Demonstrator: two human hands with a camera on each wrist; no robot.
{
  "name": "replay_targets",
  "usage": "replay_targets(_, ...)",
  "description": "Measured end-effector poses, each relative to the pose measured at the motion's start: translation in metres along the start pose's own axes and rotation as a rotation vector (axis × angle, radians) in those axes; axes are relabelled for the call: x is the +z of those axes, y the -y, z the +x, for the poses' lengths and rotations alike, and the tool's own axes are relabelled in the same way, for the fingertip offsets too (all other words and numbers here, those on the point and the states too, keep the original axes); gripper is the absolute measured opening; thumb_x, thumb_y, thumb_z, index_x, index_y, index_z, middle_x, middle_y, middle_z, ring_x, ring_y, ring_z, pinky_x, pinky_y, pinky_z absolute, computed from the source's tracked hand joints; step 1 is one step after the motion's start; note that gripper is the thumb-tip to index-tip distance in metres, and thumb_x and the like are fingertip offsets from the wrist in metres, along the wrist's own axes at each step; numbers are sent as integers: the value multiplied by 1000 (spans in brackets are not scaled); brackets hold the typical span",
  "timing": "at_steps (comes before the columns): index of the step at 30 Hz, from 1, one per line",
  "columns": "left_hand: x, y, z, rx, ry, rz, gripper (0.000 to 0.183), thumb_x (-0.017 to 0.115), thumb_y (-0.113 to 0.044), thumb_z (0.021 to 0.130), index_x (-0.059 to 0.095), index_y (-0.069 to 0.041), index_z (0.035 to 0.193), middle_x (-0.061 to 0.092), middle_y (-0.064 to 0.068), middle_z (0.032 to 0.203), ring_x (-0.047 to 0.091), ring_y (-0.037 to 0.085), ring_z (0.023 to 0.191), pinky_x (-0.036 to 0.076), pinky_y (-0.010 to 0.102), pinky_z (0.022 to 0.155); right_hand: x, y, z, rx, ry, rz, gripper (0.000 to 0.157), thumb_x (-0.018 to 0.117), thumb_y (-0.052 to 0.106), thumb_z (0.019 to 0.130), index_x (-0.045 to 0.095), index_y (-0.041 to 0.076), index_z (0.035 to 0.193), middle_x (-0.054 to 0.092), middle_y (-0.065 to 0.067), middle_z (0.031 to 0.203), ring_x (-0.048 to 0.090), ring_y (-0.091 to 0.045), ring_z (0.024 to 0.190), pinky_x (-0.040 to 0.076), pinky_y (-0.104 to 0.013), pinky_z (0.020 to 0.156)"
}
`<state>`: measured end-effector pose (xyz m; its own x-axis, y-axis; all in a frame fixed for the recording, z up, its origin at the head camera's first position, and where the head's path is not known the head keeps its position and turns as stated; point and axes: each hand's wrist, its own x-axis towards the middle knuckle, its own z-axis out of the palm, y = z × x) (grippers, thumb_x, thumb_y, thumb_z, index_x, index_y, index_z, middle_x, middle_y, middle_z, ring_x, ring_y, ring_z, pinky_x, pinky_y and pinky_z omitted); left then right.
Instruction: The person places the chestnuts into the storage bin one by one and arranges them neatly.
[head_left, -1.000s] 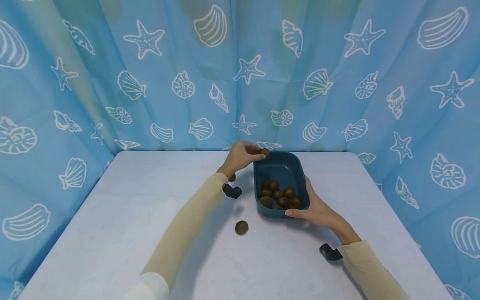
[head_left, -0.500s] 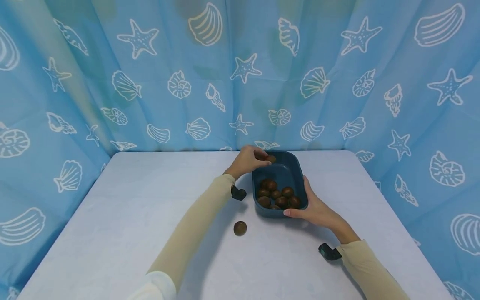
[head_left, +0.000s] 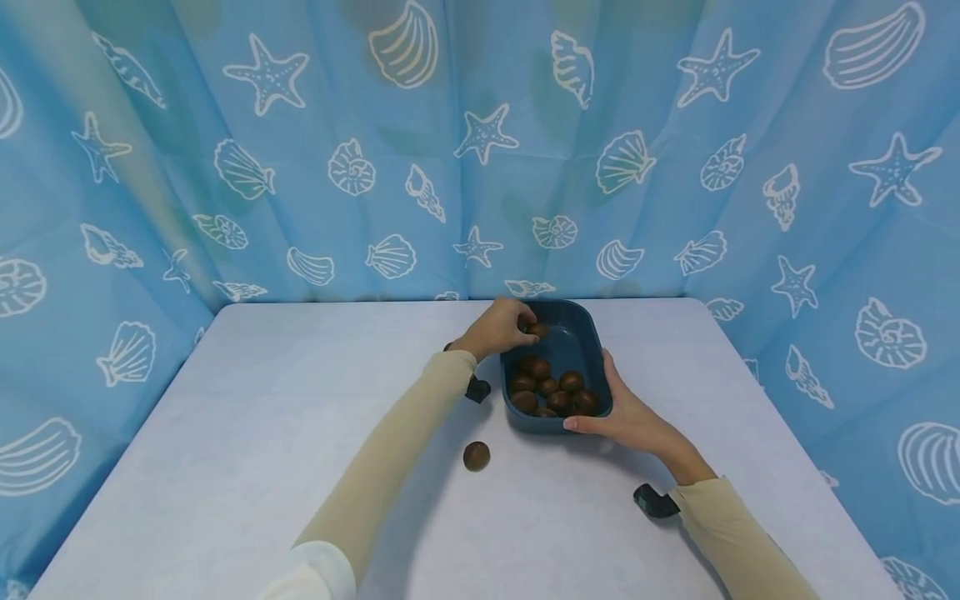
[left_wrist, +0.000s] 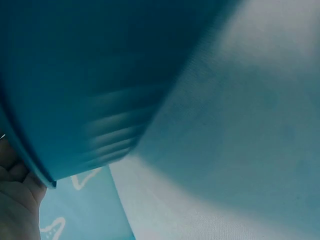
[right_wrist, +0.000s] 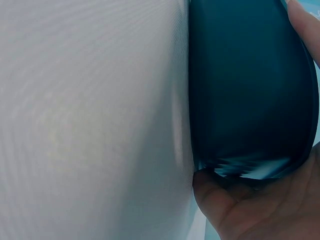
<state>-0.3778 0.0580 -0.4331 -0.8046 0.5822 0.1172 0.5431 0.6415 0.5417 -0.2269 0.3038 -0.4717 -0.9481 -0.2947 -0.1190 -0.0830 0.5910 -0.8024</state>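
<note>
A dark blue plastic box point(head_left: 555, 425) stands on the table with several round, brown, chestnut-like balls point(head_left: 558, 403) gathered in its near end. My left hand point(head_left: 497, 327) reaches over the box's far left corner and holds a similar brown ball point(head_left: 537, 331) inside the rim. My right hand point(head_left: 633, 421) grips the near right corner, its thumb on the front rim and fingers along the right wall. The right wrist view shows this hand point(right_wrist: 265, 205) against the box wall point(right_wrist: 245, 90). In the left wrist view, the box wall point(left_wrist: 100, 65) hides the held ball.
One loose brown ball point(head_left: 476, 456) lies on the white table point(head_left: 300, 400), left of the box's near end. A dark round thing point(head_left: 447, 346) shows partly behind my left wrist. A blue curtain point(head_left: 420, 150) with shell prints hangs behind the table.
My left hand has moved slightly right and lowered the ball from above the rim into the far end of the box. The right hand keeps its grip. The view has shifted slightly.
</note>
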Motion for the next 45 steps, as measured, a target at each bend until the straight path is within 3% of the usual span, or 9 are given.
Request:
replay_targets(9,4,-9,0,-10,64,159,32,78,-24,94,74,-4,119,75,8,115,69,20,104,57,34,92,1,0,1,8,-2,-6,136,82,50,84,-25,23,162,-8,-18,175,6,-51,159,23,-76,118)
replay_targets(22,13,-13,0,-63,62,165,23,81,-26,91,79,-9,107,79,5,108,72,19,96,59,31,88,1,0,0,9,4,-6,136,82,51,83,-26,22,162,-10,-18,175,5,-51,159,22,-76,119)
replay_targets(32,16,-12,3,-55,64,248,25,82,-31,90,81,-13,107,80,2,108,73,20,101,55,35,99,0,2,-2,2,5,1,137,83,49,83,-26,22,162,-11,-17,175,4,-51,159,22,-76,118)
replay_targets(37,16,-10,1,-61,64,185,31,80,-33,91,79,-11,112,78,3,112,72,20,104,56,34,97,1,0,-1,10,8,7,136,82,50,84,-26,22,162,-12,-16,175,3,-51,160,21,-76,118)
replay_targets(45,-3,-8,-11,-48,-36,-95,40,76,-28,95,72,-2,125,75,11,124,70,24,117,56,38,103,2,-1,1,-18,-2,30,134,82,48,84,-24,26,162,-9,-15,175,6,-49,160,21,-76,119)
